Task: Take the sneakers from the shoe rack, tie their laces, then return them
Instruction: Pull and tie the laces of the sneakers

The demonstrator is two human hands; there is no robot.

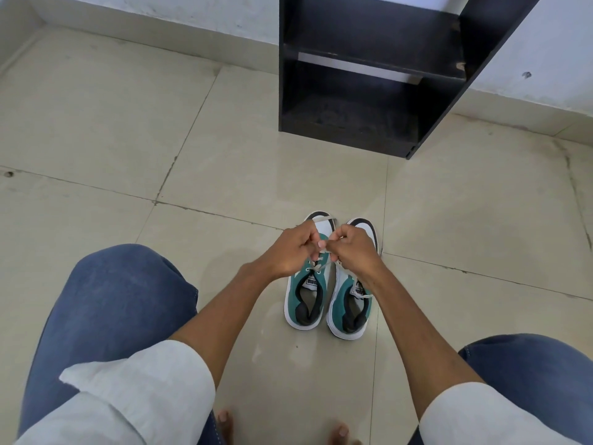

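Two sneakers point(324, 284) side by side on floor, near front of shoe rack point(369, 91), off its shelves. Left hand point(290, 250) and right hand point(354, 248) both pinch lace point(324, 248) above left sneaker. Tying step underway. Next, likely: cinch knot, then lace other sneaker.

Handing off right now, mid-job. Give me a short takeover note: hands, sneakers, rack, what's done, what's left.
Left hand and right hand: both pinching the white laces of the left sneaker, mid-tie.
Right sneaker: beside it on the floor tiles, a lace end loose, apparently untied.
Shoe rack: ahead, visible shelves hold no shoes.
Done: sneakers taken out.
Left: finish this knot, tie the other, return both.
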